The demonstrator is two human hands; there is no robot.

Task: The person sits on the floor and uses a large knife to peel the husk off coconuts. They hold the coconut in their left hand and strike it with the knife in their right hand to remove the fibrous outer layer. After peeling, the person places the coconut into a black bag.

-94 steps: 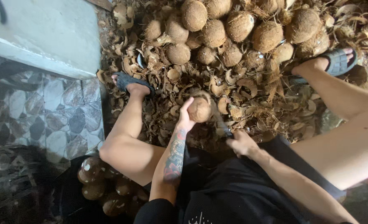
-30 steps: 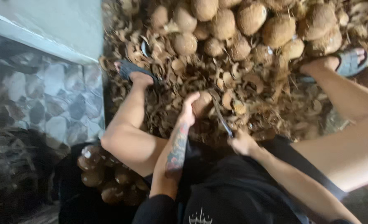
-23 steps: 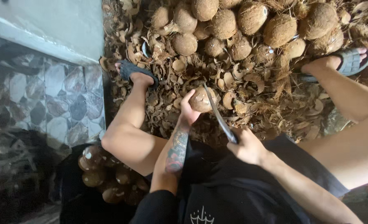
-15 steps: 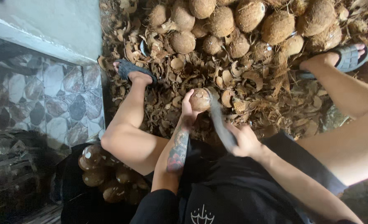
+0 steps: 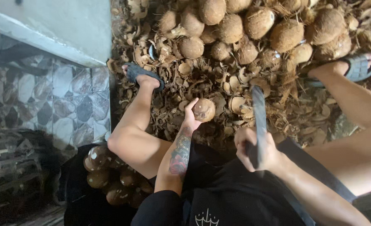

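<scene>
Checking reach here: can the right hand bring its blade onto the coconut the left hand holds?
Probably yes: the right hand grips the blade beside the coconut in the left hand, nothing between them.

Left hand (image 5: 190, 117): our tattooed forearm reaches forward, fingers cupped around a round object.
Right hand (image 5: 254, 148): we see it fisted tight on a handle, wrist bent, forearm drawn toward the body.

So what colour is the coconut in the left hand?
Pale brown, seen in the head view: the coconut sits in the left hand.
</scene>
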